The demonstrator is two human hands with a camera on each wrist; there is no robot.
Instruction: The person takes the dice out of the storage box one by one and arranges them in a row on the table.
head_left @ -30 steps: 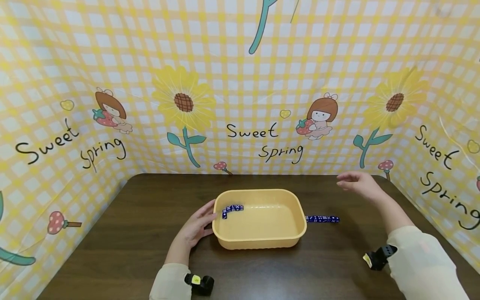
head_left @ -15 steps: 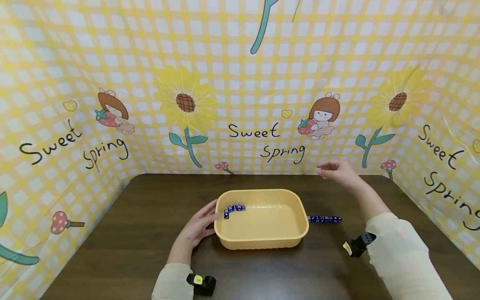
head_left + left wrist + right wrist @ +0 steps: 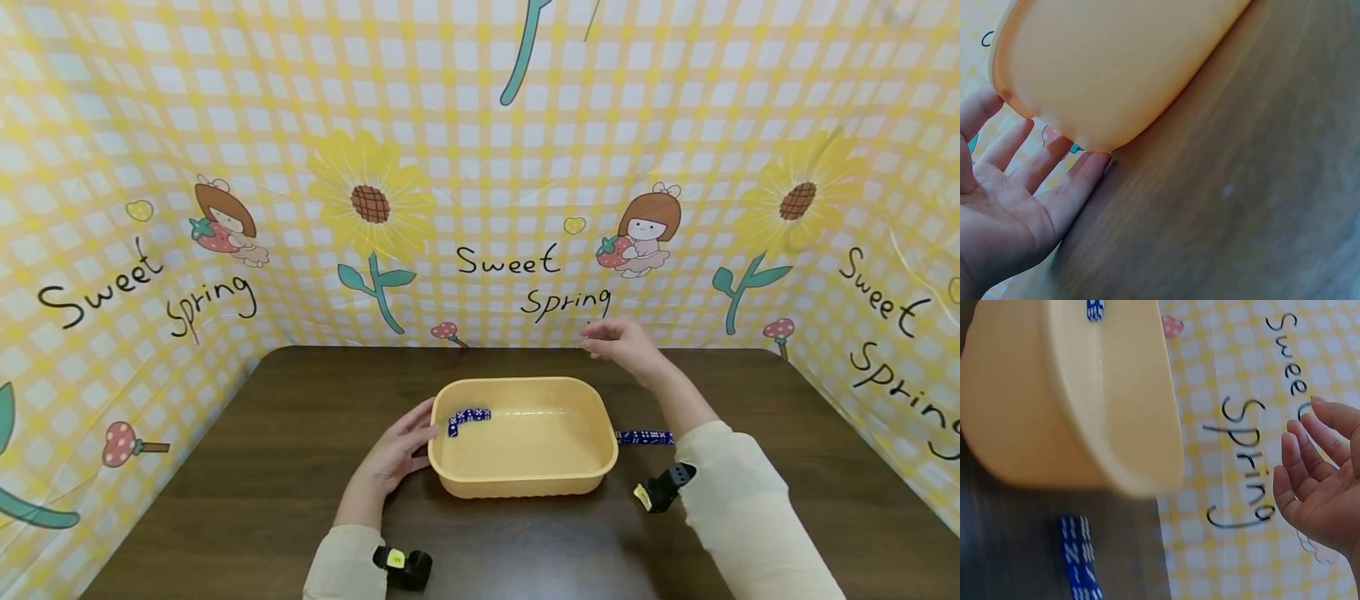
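A pale yellow rectangular tub (image 3: 522,479) sits on the dark wooden table. In its far left corner lies a bent line of several blue dice (image 3: 469,417) with white pips. My left hand (image 3: 397,446) is at the tub's left end; in the left wrist view its fairly straight fingers (image 3: 1041,164) touch the outer wall, with the thumb by the rim. Over the tub's far right side my right hand (image 3: 624,346) is raised, fingers loosely bent; no object shows in it in the right wrist view. To the tub's right lies a straight row of blue dice (image 3: 643,437), partly behind the right sleeve.
A yellow checked cloth (image 3: 495,167) printed with sunflowers and "Sweet Spring" rises behind the table and along both sides. Bare wooden table (image 3: 225,500) surrounds the tub. Each wrist carries a small black camera (image 3: 663,487).
My right hand has moved left, from beyond the outer dice row to above the tub's far right side, rising a little on the way. Left hand, tub and dice stay put.
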